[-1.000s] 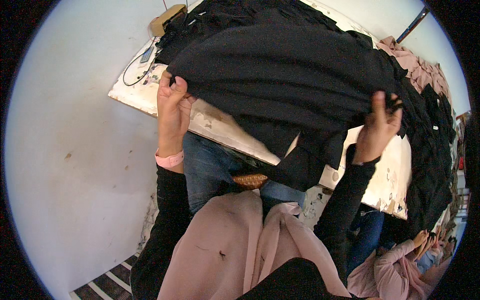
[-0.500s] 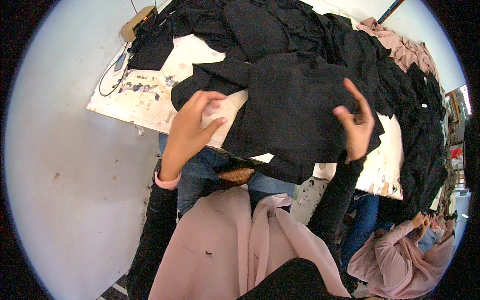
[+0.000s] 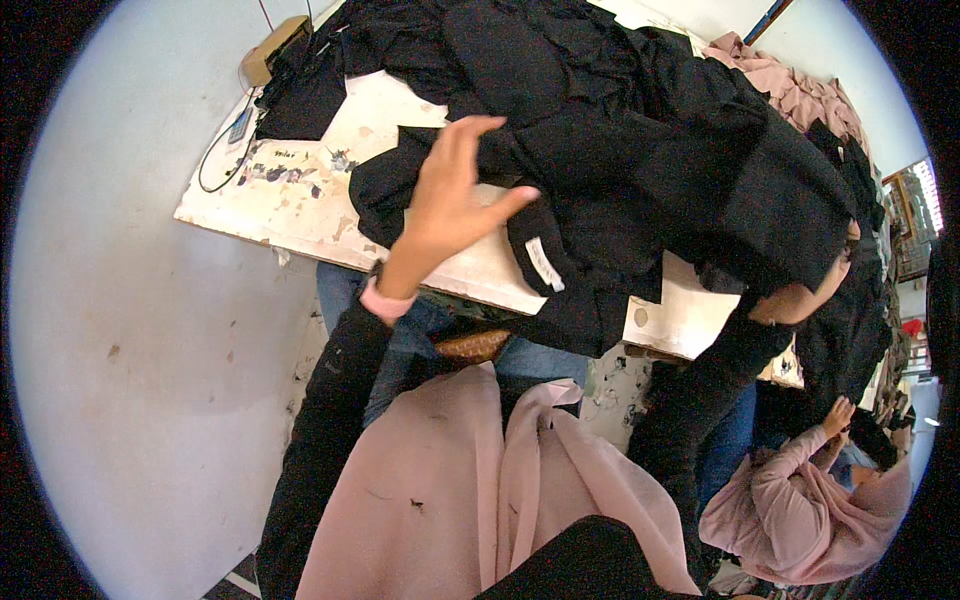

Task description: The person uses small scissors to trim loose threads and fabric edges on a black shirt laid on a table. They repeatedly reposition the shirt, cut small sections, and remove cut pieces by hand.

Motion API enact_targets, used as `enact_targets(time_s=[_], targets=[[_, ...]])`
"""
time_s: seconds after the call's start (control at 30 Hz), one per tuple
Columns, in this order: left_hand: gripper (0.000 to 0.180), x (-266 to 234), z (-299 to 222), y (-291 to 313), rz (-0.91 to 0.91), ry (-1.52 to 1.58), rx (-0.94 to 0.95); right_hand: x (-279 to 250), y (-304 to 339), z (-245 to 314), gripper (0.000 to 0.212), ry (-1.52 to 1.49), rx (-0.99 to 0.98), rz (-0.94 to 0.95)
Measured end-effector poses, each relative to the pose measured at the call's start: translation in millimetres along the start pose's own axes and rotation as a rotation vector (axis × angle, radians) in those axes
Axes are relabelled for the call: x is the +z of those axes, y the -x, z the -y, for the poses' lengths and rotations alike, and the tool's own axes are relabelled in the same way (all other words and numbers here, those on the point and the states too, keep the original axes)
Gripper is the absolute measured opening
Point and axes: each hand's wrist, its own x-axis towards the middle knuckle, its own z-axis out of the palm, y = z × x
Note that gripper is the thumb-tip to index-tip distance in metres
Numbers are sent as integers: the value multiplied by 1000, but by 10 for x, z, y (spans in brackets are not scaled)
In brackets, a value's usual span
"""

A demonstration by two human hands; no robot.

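My left hand (image 3: 448, 205) is raised over the near side of the table, thumb and fingers spread apart, with nothing in it. Close to it lies a black garment (image 3: 600, 235) with a small white label (image 3: 543, 264) at its edge. On the right, my right hand (image 3: 805, 298) grips a black cloth piece (image 3: 755, 195) by its right side. That cloth hides most of its fingers; only a thumb or fingertip shows at the edge. The cloth is lifted and drapes across the heap of black fabric (image 3: 500, 50).
Under the cloth is a worn white table (image 3: 300, 200) with peeling patches. A tan box (image 3: 275, 50) with cables stands at its far left corner. Pink fabric (image 3: 790, 85) lies at the far right. Another person (image 3: 790, 505) in pink works at lower right. A pale wall (image 3: 150, 350) is at left.
My right hand has gone right, drawing the upper black cloth with it and uncovering the labelled garment. My left hand has moved up and to the right, still spread.
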Motion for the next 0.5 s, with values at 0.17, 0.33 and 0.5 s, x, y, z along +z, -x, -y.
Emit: enact_targets(time_s=[0.17,0.33,0.5], targets=[[51,494,-44,-374,399,-135,-67,-742,-74,-66,19,266,64,-23],[24,-204,21,-686,-68,188,92,-1197,-15,87,24,439,76,-58],[19,-1441,-284,-563,36,320,-28,-990,-522,309,28,376,-65,-44]])
